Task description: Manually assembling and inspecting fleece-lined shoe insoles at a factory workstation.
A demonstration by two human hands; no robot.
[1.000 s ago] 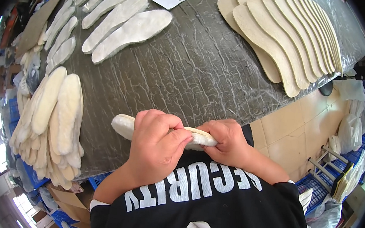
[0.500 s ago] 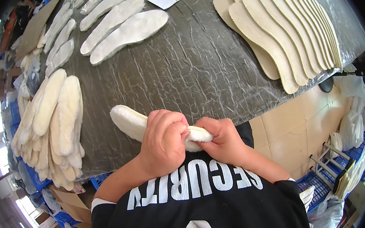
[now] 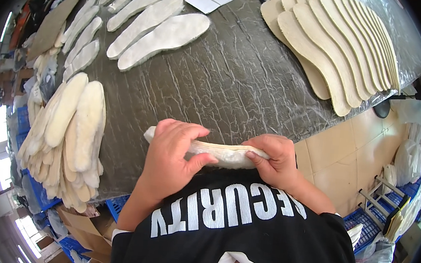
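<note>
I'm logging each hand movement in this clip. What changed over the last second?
The left hand slid rightward along the fleecy insole, uncovering its left tip, and closed up toward the right hand. Both hands kept their grip. The insole stacks on the table lie as before.

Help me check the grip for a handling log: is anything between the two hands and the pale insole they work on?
Nothing visible. The left hand wraps the pale fleecy insole directly, and the right hand pinches its other end bare-fingered, just above the edge of the dark wrinkled tabletop.
</note>
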